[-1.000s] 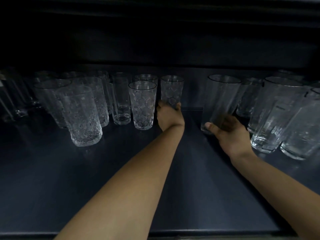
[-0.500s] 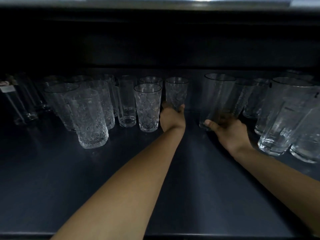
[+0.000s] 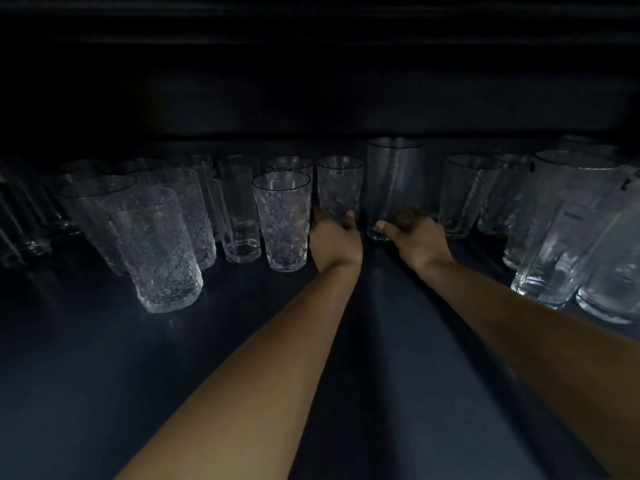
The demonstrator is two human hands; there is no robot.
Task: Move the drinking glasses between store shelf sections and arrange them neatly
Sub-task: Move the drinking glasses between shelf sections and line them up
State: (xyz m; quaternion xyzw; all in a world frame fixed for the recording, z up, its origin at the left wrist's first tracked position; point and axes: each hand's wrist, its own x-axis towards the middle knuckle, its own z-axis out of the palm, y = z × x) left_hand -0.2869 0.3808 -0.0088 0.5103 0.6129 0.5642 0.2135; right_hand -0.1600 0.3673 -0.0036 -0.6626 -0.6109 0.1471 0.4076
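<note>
Fingers (image 3: pixel 348 219) of left hand (image 3: pixel 334 242) curl round base of patterned glass (image 3: pixel 339 188); right hand (image 3: pixel 415 237) grips base of tall plain glass (image 3: pixel 394 178), just right of left thumb. Both glasses upright over dark shelf (image 3: pixel 381 341).

Left hand (image 3: pixel 334 241) and right hand (image 3: pixel 415 237) outstretched, close together, fingers curled.

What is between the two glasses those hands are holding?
Nothing but a thin gap of dark shelf; the head view shows the patterned glass in the left hand beside the tall plain glass in the right hand.
</note>
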